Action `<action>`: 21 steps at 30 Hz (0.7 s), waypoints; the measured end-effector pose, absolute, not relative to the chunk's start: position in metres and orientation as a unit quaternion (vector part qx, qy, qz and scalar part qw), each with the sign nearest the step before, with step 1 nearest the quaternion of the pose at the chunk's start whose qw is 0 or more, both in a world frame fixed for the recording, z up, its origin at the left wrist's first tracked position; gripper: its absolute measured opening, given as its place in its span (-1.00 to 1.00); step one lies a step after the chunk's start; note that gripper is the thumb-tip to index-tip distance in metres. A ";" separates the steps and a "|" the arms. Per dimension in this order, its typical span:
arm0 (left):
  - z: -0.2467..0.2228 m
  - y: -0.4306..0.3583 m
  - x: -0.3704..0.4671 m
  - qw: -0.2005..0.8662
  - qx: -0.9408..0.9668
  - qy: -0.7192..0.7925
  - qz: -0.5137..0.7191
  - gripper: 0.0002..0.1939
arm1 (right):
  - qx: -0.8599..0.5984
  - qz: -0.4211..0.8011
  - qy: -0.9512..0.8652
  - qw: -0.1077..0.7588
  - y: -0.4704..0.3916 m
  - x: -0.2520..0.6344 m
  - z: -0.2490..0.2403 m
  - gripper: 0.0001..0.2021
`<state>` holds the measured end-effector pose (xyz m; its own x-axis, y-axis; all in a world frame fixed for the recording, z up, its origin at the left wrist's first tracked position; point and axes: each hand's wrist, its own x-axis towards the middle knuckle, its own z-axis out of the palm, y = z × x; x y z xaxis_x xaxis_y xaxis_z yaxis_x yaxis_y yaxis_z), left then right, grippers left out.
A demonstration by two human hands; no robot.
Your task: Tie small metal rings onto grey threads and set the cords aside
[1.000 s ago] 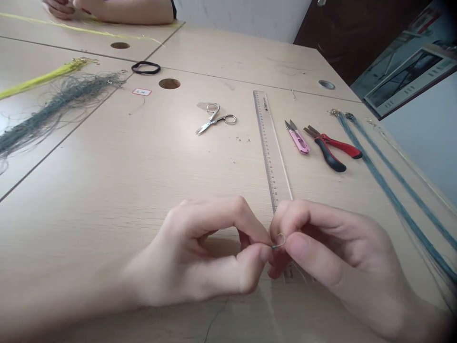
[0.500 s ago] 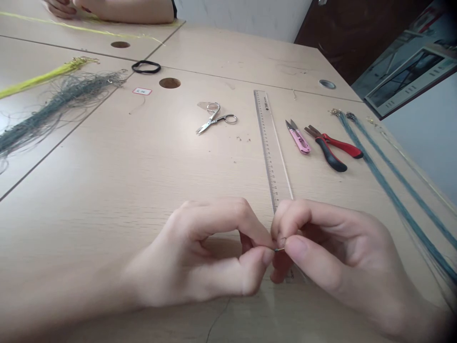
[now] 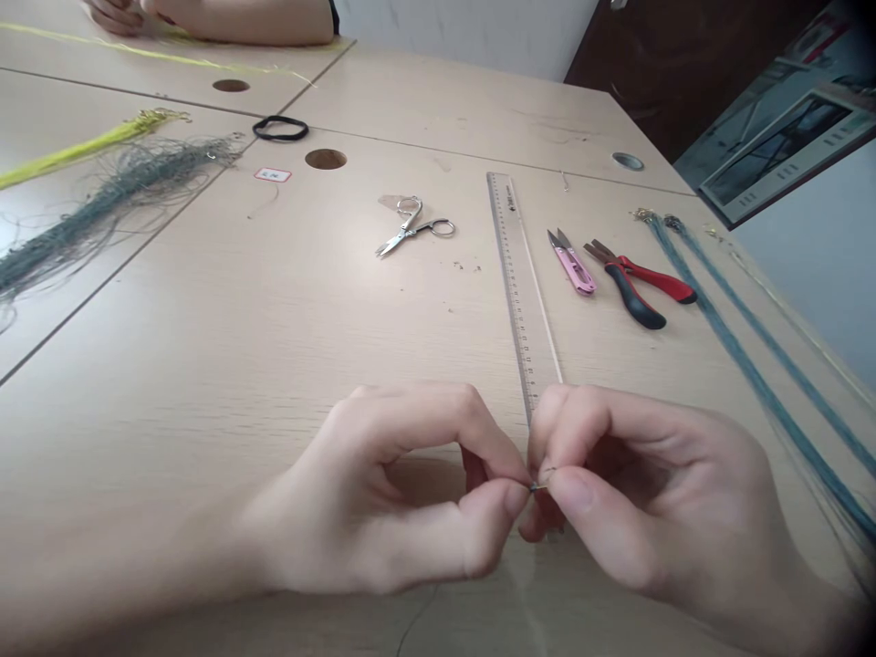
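My left hand (image 3: 417, 493) pinches a thin dark thread (image 3: 414, 620) between thumb and forefinger; the thread trails below the hand to the bottom edge. At its fingertips shows a tiny dark greenish bit, perhaps a knot. Meeting it fingertip to fingertip, my right hand (image 3: 636, 493) is closed on a small gold-coloured metal piece (image 3: 541, 486), too small to make out in full. Both hands are held over the near end of a clear ruler (image 3: 515, 274), which they partly hide.
Scissors (image 3: 403, 228), pink thread snips (image 3: 571, 263) and red-black pliers (image 3: 633, 283) lie beyond my hands. Blue-green cords (image 3: 745, 338) run down the right. A tangled grey-green bundle (image 3: 116, 196) and yellow cords (image 3: 75, 151) lie left. Another person's forearm (image 3: 253, 20) rests at the far left.
Both hands have shifted slightly down and right, still fingertip to fingertip. My right hand's fingers have curled a little differently around the metal piece. The tools stay where they were.
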<state>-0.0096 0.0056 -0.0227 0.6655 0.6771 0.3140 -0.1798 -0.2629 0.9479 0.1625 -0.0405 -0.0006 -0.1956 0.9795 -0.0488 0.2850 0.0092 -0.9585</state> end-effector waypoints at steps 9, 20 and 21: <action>-0.021 0.003 -0.010 0.609 0.681 0.175 0.366 -0.85 | -0.501 0.453 -0.629 0.386 -0.038 0.162 -0.002 -0.84; -0.022 0.004 -0.009 0.597 0.686 0.172 0.378 -0.85 | -0.510 0.430 -0.635 0.389 -0.038 0.161 -0.001 -0.84; -0.022 0.004 -0.010 0.597 0.687 0.173 0.376 -0.85 | -0.512 0.429 -0.634 0.390 -0.038 0.161 -0.001 -0.84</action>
<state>-0.0095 0.0039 -0.0221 0.6572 0.6869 0.3101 -0.2106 -0.2276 0.9507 0.1607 -0.0378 -0.0010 -0.1717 0.9835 0.0567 0.3142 0.1093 -0.9430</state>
